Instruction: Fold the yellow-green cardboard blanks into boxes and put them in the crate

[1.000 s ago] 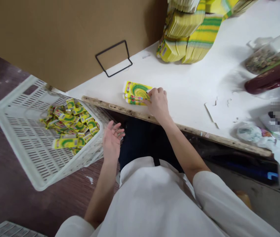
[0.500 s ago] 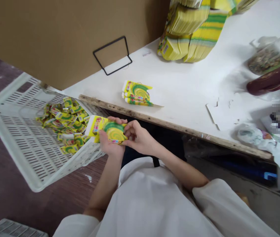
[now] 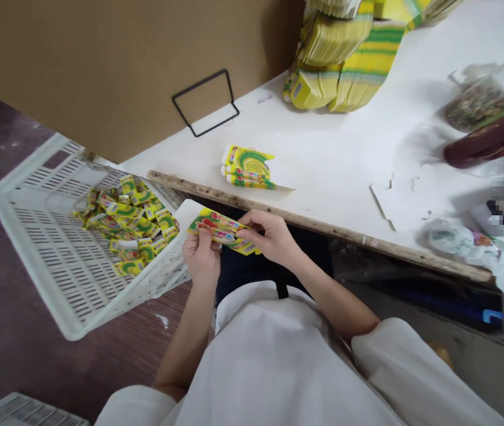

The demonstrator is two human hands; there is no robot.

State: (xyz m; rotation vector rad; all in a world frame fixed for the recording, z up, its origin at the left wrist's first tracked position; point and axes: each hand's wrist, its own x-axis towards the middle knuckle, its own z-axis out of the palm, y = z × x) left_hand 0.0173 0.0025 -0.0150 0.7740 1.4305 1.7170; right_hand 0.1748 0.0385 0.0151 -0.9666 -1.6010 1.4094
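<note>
Left hand and right hand pinch a yellow carton, apparently half-open.

Table: white surface, lightly marked, set diagonally across the view. Front edge: wooden strip, brown, visibly worn, dotted with small dark spots; holes or nail heads, cannot tell which. Left side of table: large brown panel, apparently cardboard, plain, upright, with darker shading toward its right end. Floor at left: reddish-brown, finely streaked, bearing scattered pale specks and one larger white patch. Below the table: dark, detail poorly legible; small bright blue shape at right, grey surface nearer the viewer. Light: pale, diffuse, with soft-edged shadows on the tabletop's right part
</note>
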